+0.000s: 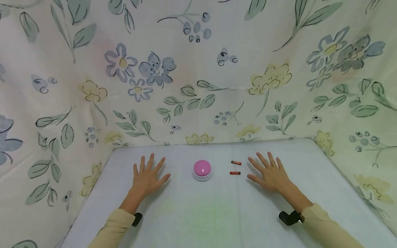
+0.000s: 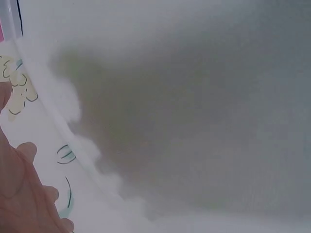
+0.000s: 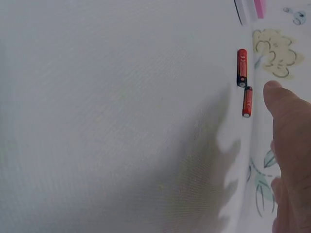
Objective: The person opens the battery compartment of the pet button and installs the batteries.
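A pink dome-shaped push light or button (image 1: 202,168) on a white round base stands between my two hands. To its right lie two small red batteries with black ends, the farther battery (image 1: 236,162) slightly slanted and the nearer battery (image 1: 235,173) level; the right wrist view shows a red battery (image 3: 242,68) too. My left hand (image 1: 148,179) is spread over the table to the left of the pink dome, holding nothing. On the other side my right hand (image 1: 271,174) spreads its fingers just right of the batteries and holds nothing.
The white table (image 1: 211,220) fills the area under both arms. A floral cloth (image 1: 198,72) hangs behind it and along both sides. Each wrist carries a black device, such as the black wrist camera (image 1: 289,218) on the right.
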{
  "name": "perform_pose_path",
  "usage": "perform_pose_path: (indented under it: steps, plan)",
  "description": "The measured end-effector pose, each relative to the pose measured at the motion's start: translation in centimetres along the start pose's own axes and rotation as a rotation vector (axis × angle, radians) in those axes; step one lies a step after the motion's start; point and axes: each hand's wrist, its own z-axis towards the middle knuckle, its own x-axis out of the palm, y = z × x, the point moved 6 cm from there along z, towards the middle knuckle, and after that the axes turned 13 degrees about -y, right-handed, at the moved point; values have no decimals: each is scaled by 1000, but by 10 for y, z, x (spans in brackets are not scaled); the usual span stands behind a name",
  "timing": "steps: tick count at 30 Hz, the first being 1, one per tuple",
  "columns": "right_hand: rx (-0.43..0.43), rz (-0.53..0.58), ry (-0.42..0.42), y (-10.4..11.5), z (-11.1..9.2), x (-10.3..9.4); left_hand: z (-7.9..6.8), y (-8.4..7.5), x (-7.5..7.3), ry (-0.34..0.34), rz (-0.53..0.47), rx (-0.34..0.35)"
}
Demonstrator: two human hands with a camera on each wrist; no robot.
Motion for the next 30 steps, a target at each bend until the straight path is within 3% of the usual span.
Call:
perform_pose_path:
  steps: [10,14,21,30]
  plan:
    - [-24,131,-55,4,-4,-13,-1,-2,-13,-50,-94,25]
    - [-33,280,-133,1,-5,-23,-5,-1,-21,-92,-281,63]
    - [35,613,-246,-11,-17,-37,-11,9,-28,-91,-745,9]
    - [76,830,-211,-8,-26,-27,-14,-4,-24,32,-990,-60]
